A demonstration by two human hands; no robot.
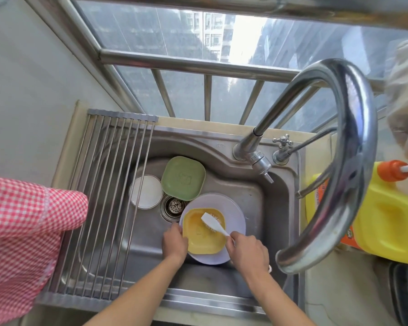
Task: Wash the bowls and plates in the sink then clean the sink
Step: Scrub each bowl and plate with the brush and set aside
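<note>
Both bare forearms reach forward over the sink [257, 198], the left hand [174, 243] gripping the near-left rim of the yellow bowl [204, 234] with curled fingers, the right hand [249, 251] closed around the white brush [213, 223] handle at the bowl's right.

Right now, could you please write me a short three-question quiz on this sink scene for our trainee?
1. True or false: the brush is inside the green dish.
2. Which of the hands grips the brush handle? A) left hand B) right hand
3. Fill in: the yellow dish sits on a pale ____ in the sink.

Key
1. False: its bristles are in the yellow dish.
2. B; the left hand holds the yellow dish's edge.
3. plate, beside the drain.
</note>
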